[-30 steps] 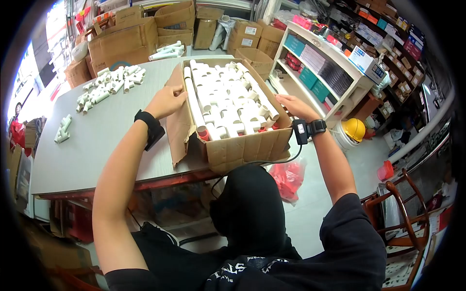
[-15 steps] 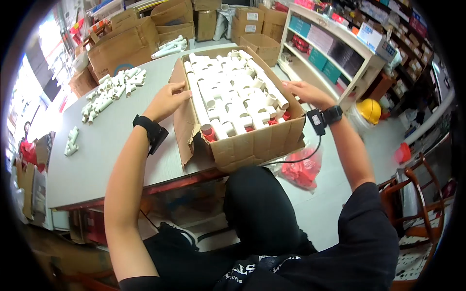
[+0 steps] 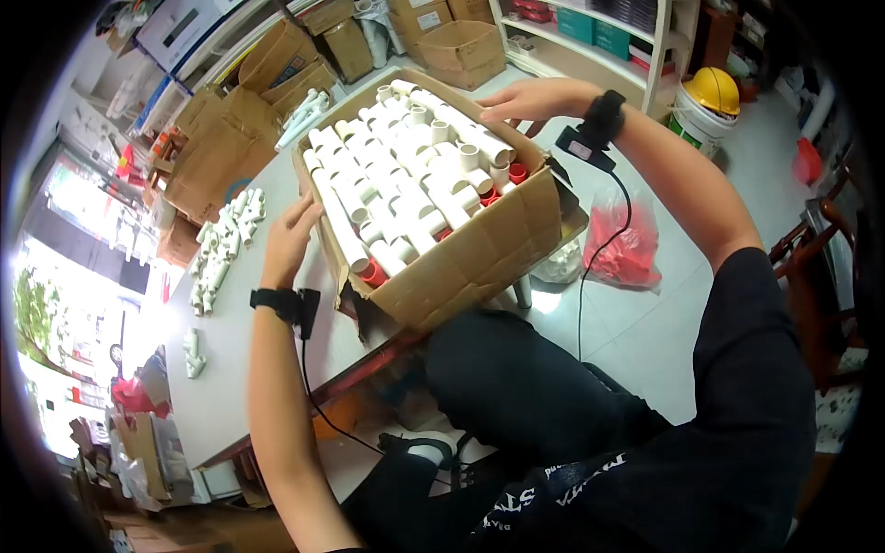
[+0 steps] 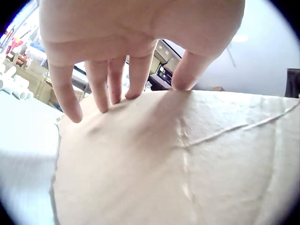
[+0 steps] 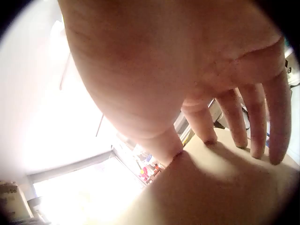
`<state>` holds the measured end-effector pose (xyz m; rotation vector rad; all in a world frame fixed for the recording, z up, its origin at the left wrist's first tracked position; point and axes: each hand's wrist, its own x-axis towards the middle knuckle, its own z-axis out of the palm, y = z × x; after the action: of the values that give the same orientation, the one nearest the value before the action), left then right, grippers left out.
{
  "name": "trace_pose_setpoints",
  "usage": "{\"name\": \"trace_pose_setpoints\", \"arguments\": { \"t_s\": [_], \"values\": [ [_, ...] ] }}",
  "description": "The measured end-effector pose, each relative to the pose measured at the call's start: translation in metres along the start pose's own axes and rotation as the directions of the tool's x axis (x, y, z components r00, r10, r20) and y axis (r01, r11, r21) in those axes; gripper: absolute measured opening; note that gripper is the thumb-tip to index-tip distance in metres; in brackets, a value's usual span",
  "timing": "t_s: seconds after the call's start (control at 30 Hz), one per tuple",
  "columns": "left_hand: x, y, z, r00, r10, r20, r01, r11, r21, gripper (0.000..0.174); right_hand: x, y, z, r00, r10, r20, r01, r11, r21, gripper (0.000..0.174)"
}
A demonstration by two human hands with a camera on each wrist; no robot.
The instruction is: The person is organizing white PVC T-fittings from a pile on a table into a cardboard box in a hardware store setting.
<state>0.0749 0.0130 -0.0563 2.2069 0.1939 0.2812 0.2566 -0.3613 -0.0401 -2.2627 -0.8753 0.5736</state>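
Note:
An open cardboard box (image 3: 479, 263) stands at the table's edge in the head view, packed with rows of short white pipe fittings (image 3: 406, 170). Red fittings (image 3: 373, 273) show among them along its near end. My left hand (image 3: 288, 241) touches the box's left side; in the left wrist view its fingers (image 4: 98, 89) reach down against the cardboard, thumb at the upper edge. On the opposite side, my right hand (image 3: 544, 98) rests over the rim with fairly straight fingers. Its fingertips press on tan cardboard (image 5: 220, 183) in the right wrist view.
Loose white fittings (image 3: 226, 244) lie piled on the grey table (image 3: 230, 369), a smaller group (image 3: 194, 353) nearer its left edge. Cardboard boxes (image 3: 461, 53) and a shelf (image 3: 590, 51) stand behind. A bag with red contents (image 3: 622, 240) and a bucket with a yellow helmet (image 3: 712, 90) stand on the floor.
The head view has swung and tilted, so table and box appear rotated counterclockwise. My right hand now lies farther over the rim. My left hand has stayed at the box's left side.

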Motion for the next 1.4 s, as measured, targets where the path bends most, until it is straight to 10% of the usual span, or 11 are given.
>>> {"name": "trace_pose_setpoints", "arguments": {
  "t_s": [1.17,1.33,1.4],
  "values": [
    [0.006,-0.002,0.001,1.0,0.006,-0.011,-0.006,1.0,0.017,0.053,0.016,0.039,0.018,0.986,-0.141,-0.083,0.162,0.916,0.368,0.063],
    [-0.012,-0.014,-0.004,0.999,0.053,0.001,-0.053,0.993,0.102,0.065,0.026,0.034,0.014,0.881,-0.389,-0.271,0.391,0.919,-0.049,0.045],
    [-0.007,-0.016,-0.005,0.997,0.077,0.021,-0.08,0.978,0.191,0.068,-0.003,-0.002,0.022,0.867,-0.268,-0.419,0.305,0.952,0.021,0.034]
  ]
}}
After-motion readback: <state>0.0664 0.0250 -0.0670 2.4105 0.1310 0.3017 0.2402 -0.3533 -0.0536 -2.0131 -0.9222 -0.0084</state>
